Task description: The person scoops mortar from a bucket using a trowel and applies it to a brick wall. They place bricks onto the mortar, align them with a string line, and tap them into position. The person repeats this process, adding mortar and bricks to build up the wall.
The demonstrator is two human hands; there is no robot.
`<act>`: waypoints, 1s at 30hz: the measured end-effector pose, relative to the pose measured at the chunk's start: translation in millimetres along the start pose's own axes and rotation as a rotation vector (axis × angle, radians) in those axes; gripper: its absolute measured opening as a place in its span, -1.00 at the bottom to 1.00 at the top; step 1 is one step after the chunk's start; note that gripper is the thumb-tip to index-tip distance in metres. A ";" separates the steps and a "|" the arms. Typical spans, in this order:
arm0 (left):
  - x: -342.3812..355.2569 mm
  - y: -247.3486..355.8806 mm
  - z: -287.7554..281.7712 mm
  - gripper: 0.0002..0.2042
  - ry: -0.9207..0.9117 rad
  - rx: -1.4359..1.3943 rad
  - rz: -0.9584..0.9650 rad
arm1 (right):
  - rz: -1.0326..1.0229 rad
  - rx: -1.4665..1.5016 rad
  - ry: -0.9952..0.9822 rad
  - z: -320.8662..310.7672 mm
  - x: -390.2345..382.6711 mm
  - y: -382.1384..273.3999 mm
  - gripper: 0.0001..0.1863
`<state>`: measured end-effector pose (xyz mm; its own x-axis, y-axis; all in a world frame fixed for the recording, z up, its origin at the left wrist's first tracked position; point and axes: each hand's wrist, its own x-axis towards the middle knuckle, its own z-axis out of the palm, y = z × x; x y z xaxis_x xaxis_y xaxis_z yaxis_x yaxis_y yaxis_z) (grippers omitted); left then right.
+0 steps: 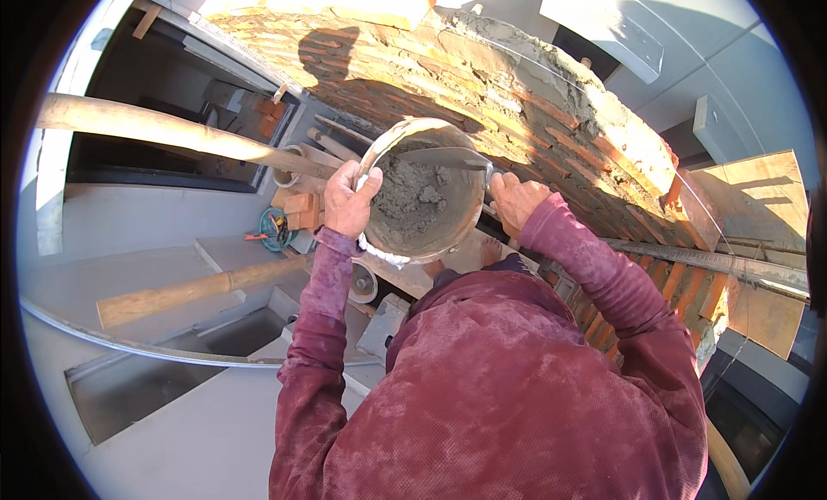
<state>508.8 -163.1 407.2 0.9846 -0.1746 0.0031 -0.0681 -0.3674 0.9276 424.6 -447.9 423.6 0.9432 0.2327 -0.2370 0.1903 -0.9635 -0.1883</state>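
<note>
My left hand (351, 200) grips the rim of a round bucket (472, 209) at its left side, where a white rope handle (383, 257) runs along the edge. Grey wet mortar (412, 198) lies inside the bucket. In my right hand (517, 200) is the handle of a trowel, closed in my fingers. The trowel's blade (448, 158) reaches leftward across the bucket's mouth, over the mortar. I cannot tell whether the blade touches the mortar.
A brick wall (517, 112) with rough mortar joints runs past the bucket's far and right sides. Bamboo poles (181, 134) stick out at the left. Loose bricks (301, 211) and a teal coil (276, 229) lie left of my left hand. My bare feet stand on a board (469, 257).
</note>
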 end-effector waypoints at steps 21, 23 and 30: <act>-28.2 11.5 21.0 -0.70 0.141 -0.038 0.072 | -0.297 0.665 -0.558 -15.0 -1.5 -26.8 -0.60; -31.1 -1.4 28.6 -0.59 0.189 -0.039 0.088 | -0.119 0.747 -0.722 -31.4 2.0 -47.4 -0.64; -45.7 9.4 26.6 -0.56 0.393 -0.142 0.097 | 0.190 1.531 -0.818 -14.9 -3.6 -47.4 -0.70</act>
<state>458.9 -182.8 405.8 0.9629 0.1698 0.2097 -0.1677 -0.2321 0.9581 416.2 -405.0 447.5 0.4597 0.6068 -0.6485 -0.7588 -0.1110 -0.6418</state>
